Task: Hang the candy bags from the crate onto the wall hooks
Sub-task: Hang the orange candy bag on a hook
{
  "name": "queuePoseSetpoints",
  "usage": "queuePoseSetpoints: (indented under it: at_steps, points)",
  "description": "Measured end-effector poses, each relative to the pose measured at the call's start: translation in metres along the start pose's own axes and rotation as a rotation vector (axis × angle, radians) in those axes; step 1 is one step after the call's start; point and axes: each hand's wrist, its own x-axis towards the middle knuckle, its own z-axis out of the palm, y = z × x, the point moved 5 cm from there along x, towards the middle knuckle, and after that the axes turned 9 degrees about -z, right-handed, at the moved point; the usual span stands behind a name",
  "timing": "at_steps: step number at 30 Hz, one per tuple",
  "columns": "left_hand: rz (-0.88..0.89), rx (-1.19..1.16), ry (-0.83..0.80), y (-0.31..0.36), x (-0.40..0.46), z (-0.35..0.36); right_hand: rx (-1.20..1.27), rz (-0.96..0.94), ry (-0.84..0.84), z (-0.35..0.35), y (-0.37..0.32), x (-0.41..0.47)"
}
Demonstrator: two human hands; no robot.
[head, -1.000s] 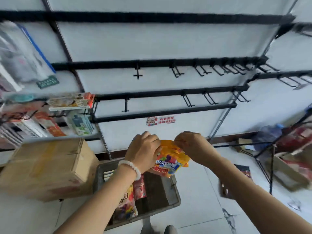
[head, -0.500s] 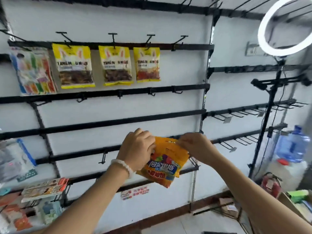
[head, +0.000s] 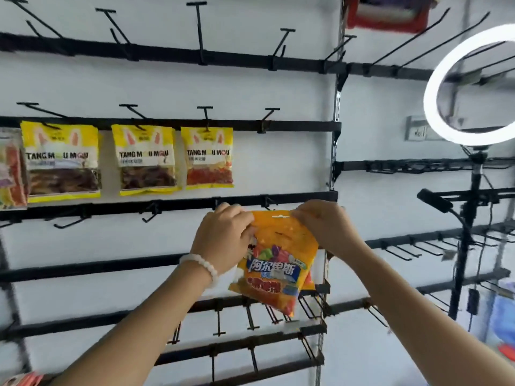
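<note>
Both my hands hold an orange candy bag [head: 278, 263] up in front of the wall rack. My left hand [head: 223, 238] pinches its top left corner and my right hand [head: 323, 224] pinches the top right corner. The bag's hang hole faces me at its top edge, just below the third black rail [head: 178, 204], close to a small hook [head: 267, 203]. Three yellow candy bags [head: 145, 160] hang from hooks on the rail above, to the upper left. The crate is out of view.
Several bare black hooks stick out from the upper rails [head: 195, 57] and from the lower rails [head: 250, 316]. A lit ring light [head: 434, 87] on a black stand [head: 471, 218] is at the right. More packets hang at the far left edge [head: 11, 168].
My view has swung upward from the crate and floor to the wall rack. Both hands have lifted the orange bag up to the third rail.
</note>
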Motion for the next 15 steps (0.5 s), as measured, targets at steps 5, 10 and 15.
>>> queuePoseSetpoints:
  at_steps: [5, 10, 15]
  points:
    - [0.044, 0.006, 0.071, -0.031, 0.069, 0.031, 0.026, -0.076, 0.088, 0.003, 0.02, 0.08]
    - [0.042, -0.016, 0.135, -0.056, 0.138, 0.049, -0.002, -0.151, 0.181, -0.002, 0.021, 0.153]
    - [0.014, -0.036, 0.234, -0.073, 0.184, 0.059, 0.033, -0.227, 0.289, -0.003, 0.027, 0.207]
